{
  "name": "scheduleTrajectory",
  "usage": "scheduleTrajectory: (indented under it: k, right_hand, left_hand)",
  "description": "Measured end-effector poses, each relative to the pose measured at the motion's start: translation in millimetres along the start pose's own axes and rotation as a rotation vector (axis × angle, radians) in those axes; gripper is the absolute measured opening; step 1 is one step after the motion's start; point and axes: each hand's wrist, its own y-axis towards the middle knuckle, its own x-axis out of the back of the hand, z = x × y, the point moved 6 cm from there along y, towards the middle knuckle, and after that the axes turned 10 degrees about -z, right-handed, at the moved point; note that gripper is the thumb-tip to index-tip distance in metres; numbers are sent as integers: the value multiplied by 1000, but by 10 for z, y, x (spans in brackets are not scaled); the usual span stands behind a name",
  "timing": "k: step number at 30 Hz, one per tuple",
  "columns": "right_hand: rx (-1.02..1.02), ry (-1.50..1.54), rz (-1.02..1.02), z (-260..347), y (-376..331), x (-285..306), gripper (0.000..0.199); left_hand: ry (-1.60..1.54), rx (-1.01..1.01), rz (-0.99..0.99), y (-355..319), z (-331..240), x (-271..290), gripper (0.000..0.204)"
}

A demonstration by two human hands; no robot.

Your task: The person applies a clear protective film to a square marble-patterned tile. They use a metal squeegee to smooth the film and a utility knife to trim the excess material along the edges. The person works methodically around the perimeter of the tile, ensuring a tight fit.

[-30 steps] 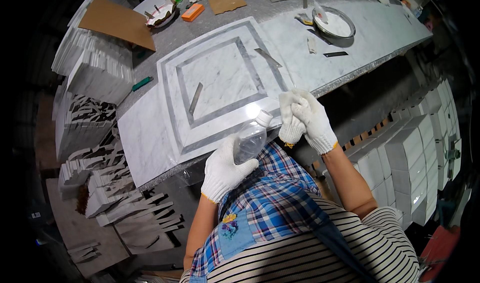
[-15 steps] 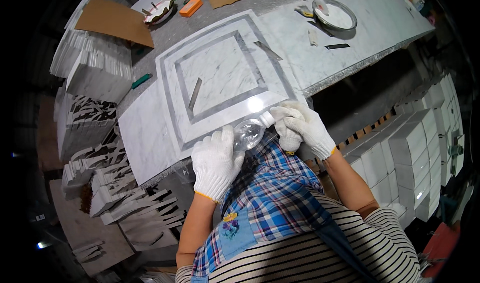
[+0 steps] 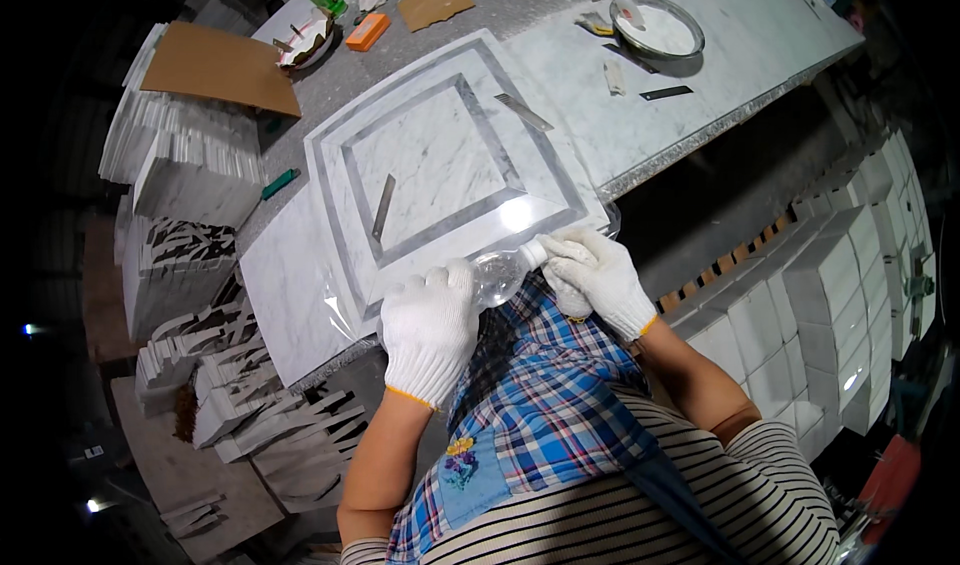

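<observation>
Holding a small clear plastic bottle [image 3: 497, 273] between both gloved hands, the person stands at the near edge of the grey worktop [image 3: 560, 25]. The bottle lies nearly level, its long axis running left to right across the body, with its white cap end pointing toward the person's right and tipped slightly up and away. The left hand [image 3: 430, 330], in a white knit glove, is curled around the bottle's wider base end, fingers closed over it. The right hand [image 3: 595, 275], also gloved, is pressed together around the cap end, fingertips pinching at the neck. The bottle sits just over the front edge of a square marble panel [image 3: 440, 165] framed with grey border strips, which lies flat on the worktop under a clear plastic sheet [image 3: 345, 310]. Two thin metal strips [image 3: 383, 207] rest on the panel. Farther back sit a round white dish [image 3: 657, 30], an orange block [image 3: 367, 32] and a cardboard sheet [image 3: 220, 65].
</observation>
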Motion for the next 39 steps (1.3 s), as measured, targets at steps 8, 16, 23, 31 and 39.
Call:
scheduleTrajectory:
  k: [8,16,23,31,39]
  right_hand:
    - [24,2,-6,9,116,98,35]
    - [36,32,-12,50,142,35,41]
    - [282,-615,67,777,368,-129,28]
    - [833,-1352,8,636,628,-406,8]
    - [668,-1493,22,706,441,-145,11]
  left_hand:
    - [24,-91,27,260,-79,121,23]
    - [58,-112,-52,364,-6,212,26]
    - [-350,325,155,-111,274,-151,52]
    - [-588,628,234,-417,381,-227,69]
    - [-726,703,-47,-679,648,-23,73]
